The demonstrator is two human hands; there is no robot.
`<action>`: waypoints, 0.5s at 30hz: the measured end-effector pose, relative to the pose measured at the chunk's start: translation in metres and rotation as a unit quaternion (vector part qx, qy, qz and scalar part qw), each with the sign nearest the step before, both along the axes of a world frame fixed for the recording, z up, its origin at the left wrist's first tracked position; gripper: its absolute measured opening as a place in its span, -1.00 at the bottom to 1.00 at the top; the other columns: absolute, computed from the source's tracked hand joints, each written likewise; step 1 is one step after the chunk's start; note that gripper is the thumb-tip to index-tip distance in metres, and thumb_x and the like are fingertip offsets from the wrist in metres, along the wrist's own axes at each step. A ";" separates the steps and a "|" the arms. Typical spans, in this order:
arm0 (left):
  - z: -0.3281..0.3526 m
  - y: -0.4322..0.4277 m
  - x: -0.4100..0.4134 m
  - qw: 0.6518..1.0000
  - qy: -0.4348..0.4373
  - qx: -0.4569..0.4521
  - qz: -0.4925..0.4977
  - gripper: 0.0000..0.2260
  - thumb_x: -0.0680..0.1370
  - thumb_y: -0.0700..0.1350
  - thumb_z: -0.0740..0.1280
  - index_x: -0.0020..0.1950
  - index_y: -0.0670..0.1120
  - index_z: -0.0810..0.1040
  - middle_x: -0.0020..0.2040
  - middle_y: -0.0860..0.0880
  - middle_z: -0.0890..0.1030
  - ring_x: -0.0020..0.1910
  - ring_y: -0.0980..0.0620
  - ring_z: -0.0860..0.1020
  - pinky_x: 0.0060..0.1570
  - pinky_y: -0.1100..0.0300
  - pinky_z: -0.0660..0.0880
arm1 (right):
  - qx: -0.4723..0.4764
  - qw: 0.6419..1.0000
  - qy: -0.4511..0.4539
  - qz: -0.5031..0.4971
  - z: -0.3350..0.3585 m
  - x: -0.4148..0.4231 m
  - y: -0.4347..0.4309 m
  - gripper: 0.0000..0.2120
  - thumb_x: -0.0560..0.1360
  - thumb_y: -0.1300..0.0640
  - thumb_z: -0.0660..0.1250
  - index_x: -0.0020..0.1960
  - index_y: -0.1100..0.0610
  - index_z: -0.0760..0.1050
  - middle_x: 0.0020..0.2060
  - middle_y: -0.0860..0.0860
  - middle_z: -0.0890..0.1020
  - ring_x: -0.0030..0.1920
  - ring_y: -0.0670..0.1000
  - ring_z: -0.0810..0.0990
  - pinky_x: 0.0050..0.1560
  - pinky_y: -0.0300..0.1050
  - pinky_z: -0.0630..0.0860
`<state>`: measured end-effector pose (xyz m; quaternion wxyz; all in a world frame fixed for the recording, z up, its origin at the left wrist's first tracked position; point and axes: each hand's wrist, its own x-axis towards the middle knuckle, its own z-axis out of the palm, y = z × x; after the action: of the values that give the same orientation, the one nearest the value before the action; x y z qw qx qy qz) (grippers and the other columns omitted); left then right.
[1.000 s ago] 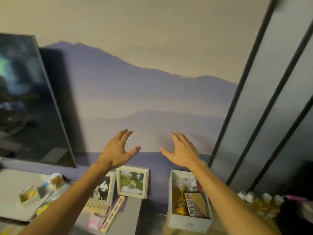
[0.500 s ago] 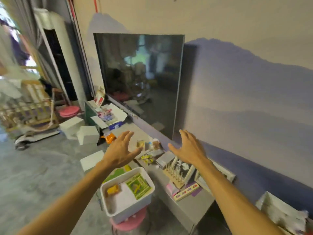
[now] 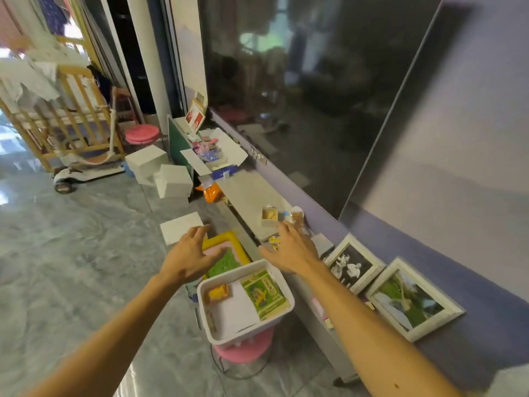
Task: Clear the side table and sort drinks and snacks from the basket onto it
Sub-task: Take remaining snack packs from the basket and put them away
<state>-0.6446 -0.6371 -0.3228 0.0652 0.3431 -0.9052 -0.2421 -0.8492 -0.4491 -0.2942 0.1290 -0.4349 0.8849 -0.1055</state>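
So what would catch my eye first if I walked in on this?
Most likely the two empty hands reaching forward: the left hand above a yellow tray, the right hand over the low side table. Below them a white basket holding a green packet sits on a pink stool, and a huge dark screen fills the wall behind.

Daylight enters from far left, blown out there. Glossy floor (image 3: 71, 267) carries glare streaks. Dark television (image 3: 300, 96) mirrors the room and throws a soft shadow on the wall (image 3: 458, 124). Slight blur throughout; edges bow.
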 end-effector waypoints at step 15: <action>-0.271 -0.049 -0.057 0.984 -0.161 0.070 0.032 -0.18 0.40 0.51 0.15 0.54 0.06 0.34 0.51 -0.07 0.43 0.36 -0.19 0.51 0.25 -0.11 0.53 | 0.196 0.974 -0.114 0.004 -0.296 -0.055 -0.074 -0.03 0.46 -0.48 0.28 0.64 0.12 0.22 0.60 0.17 0.33 0.56 0.29 0.32 0.50 0.27 0.37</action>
<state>-0.7019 -0.6864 -0.5939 -0.0978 0.4098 -0.8734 -0.2441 -0.9037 -0.5228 -0.5905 0.3124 -0.3901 0.8659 0.0217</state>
